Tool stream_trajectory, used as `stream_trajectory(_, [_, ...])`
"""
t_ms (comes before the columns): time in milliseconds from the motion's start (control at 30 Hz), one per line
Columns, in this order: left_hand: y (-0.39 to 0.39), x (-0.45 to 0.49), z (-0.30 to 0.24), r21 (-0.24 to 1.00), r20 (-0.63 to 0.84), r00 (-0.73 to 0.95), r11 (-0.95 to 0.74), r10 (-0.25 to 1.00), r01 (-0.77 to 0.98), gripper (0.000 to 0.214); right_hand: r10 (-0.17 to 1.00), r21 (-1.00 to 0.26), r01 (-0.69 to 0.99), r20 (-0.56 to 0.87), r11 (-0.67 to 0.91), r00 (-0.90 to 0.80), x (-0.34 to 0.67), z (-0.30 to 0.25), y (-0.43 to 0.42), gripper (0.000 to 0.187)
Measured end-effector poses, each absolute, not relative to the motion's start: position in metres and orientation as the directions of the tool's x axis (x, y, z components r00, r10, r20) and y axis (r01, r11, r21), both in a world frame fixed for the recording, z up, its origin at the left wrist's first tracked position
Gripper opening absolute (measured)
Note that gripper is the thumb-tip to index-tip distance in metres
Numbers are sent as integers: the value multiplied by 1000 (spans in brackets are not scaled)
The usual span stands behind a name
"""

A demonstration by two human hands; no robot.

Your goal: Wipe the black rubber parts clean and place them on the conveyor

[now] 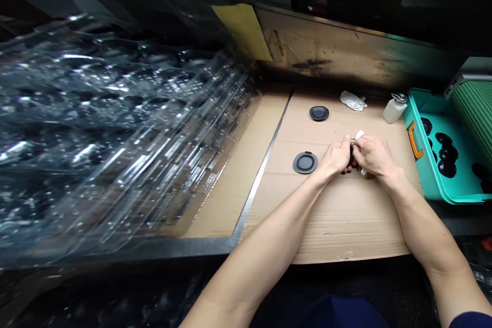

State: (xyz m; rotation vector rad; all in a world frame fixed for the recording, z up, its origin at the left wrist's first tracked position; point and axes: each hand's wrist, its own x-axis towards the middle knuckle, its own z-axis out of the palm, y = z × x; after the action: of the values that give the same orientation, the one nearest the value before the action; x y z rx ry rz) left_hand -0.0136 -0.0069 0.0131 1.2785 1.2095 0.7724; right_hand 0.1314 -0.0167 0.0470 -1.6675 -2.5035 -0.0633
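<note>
One black part (351, 156) is clutched in the left hand (337, 156) over the cardboard (346, 220), right hand (375, 155) gripping white cloth (360, 135), I think; looks mid-handling. Two dark discs (305, 163) lie nearby, finished or not, can't tell. Elbow room's on the near side; teal bin (430, 184) hems the right.

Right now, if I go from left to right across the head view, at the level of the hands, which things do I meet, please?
Clear plastic trays → shiny strip → grey disc → left hand → right hand → teal bin.
</note>
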Motion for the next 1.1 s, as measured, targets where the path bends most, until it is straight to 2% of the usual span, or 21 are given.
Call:
stream_trajectory(133, [-8, -13, 13, 957, -246, 231, 198, 942, 212, 77, 933, -47, 934, 78, 355, -351, 130, 52, -17, 26])
stream_trajectory(333, [-9, -13, 10, 965, -189, 256, 131, 948, 227, 76, 916, -88, 916, 131, 391, -379, 132, 54, -17, 27])
stream_trajectory(500, [-11, -13, 9, 962, -161, 269, 90, 950, 257, 73, 932, -113, 926, 84, 359, -351, 135, 55, -18, 24])
stream_trajectory(667, [-13, -12, 11, 960, -143, 262, 70, 954, 270, 70, 913, -114, 910, 141, 398, -382, 136, 54, -18, 27])
stream_trajectory(800, [-13, -12, 10, 965, -141, 271, 71, 952, 251, 70, 931, -108, 926, 85, 361, -354, 136, 56, -19, 25])
stream_trajectory(933, [-14, -12, 9, 962, -117, 270, 42, 956, 270, 69, 919, -115, 914, 123, 389, -375, 135, 58, -21, 27])
stream_trajectory(1100, [-14, -11, 8, 949, -117, 267, 29, 957, 313, 68, 943, -127, 935, 72, 332, -325, 135, 61, -22, 25])
